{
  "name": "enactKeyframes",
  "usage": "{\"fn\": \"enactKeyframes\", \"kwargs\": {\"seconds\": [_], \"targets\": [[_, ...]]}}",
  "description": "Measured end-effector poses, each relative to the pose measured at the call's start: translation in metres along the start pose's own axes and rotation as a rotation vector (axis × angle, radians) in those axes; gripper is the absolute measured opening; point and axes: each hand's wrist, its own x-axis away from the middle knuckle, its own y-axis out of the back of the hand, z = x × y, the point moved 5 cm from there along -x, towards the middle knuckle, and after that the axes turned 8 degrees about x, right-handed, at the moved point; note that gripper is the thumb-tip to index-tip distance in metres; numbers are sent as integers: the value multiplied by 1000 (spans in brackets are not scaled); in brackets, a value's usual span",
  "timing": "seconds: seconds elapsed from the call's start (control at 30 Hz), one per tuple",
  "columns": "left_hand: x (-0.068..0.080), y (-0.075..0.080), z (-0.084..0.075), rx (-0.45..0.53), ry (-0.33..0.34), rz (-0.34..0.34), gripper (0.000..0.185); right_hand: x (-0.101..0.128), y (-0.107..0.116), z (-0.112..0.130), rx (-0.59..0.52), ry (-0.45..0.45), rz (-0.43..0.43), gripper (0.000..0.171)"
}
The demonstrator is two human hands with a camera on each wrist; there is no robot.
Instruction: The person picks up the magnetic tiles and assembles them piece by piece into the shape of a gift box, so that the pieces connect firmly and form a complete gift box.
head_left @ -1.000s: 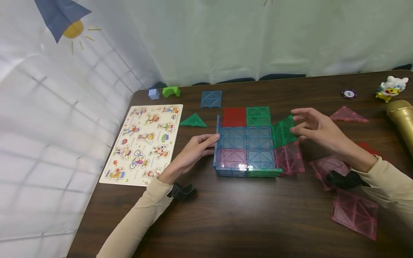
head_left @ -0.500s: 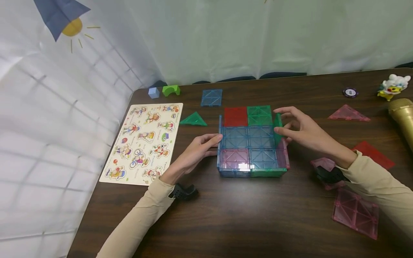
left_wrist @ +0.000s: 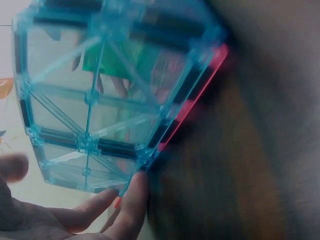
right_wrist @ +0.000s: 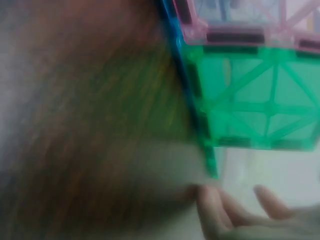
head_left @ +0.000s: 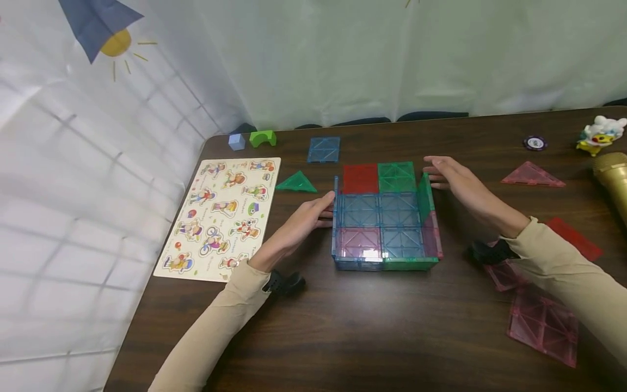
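while the translucent coloured magnetic-tile box sits between them, the left hand presses flat at its 9 o'clock wall, the right hand spread at 2 o'clock.

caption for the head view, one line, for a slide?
Left hand and right hand flank an open-topped magnetic tile box on a dark wooden table, a peg puzzle board lying alongside.

Beige long sleeves, black wrist-worn devices, probably cameras
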Motion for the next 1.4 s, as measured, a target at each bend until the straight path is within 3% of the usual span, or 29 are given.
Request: {"fn": "enactKeyframes", "kwargs": {"seconds": [0.17,0.4,0.63,0.73,0.9,0.97,1.1,1.4], "targets": [[-21,3,-9,42,-70,-30,66,-8,-2,-2,-19,8,30,66],[-47,7,-16,173,-86,-87,66,-12,-7,2,-80,28,37,71],[-48,11,-14,350,-108,-152,62,-11,-6,0,-271,101,80,75],[-47,13,-12,388,-122,-174,61,-10,-4,-1,-299,122,90,73],[-46,15,-10,428,-151,-194,61,-10,-4,-5,-395,117,33,50],[-46,14,-10,411,-164,-195,60,-10,-4,-6,-419,104,-11,44],[-47,12,-11,337,-190,-193,54,-12,-4,-6,-349,71,-68,47],[-44,3,-9,161,-232,-145,46,-12,-9,2,-206,116,-70,38]]}}
